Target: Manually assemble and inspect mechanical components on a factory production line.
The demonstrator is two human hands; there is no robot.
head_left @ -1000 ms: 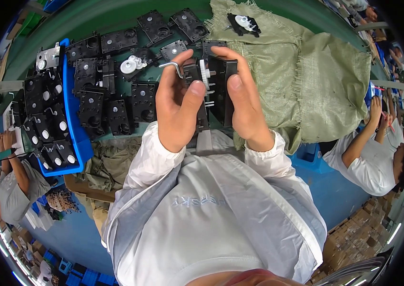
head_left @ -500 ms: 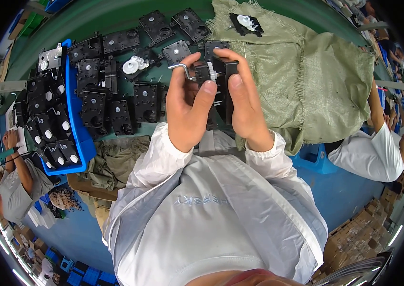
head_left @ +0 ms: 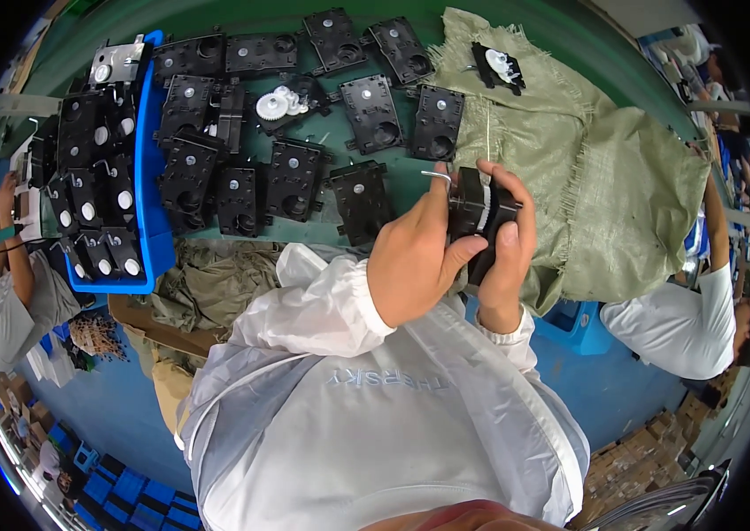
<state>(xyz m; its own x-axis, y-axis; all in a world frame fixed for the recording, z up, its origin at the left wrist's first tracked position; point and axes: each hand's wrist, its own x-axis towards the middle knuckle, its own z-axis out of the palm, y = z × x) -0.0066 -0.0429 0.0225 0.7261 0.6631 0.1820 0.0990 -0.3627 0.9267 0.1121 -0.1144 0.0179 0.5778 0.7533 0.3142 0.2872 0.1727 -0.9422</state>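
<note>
Between both hands is a black plastic gearbox (head_left: 466, 205) with a white toothed gear (head_left: 486, 208) along its middle and a bent metal crank (head_left: 435, 175) poking out on the left. My left hand (head_left: 410, 265) is closed on its left side, thumb along the near edge. Around the right side wrap the fingers of my right hand (head_left: 512, 248). The two black halves sit close together; whether they meet fully is hidden by the fingers. Just left of my hands lies a flat black housing plate (head_left: 360, 199), with another black plate (head_left: 437, 122) beyond.
Several more black housings cover the green table, one with white gears (head_left: 276, 104). At left a blue crate (head_left: 155, 212) holds black units with white knobs. A green woven sack (head_left: 605, 186) lies at right, with a black-and-white gear part (head_left: 497, 66) on it. Co-workers sit either side.
My hands have shifted right and nearer with the gearbox, which is turned. Its two halves, spread apart before with pins showing, now look closer together. The whole view has swung slightly.
</note>
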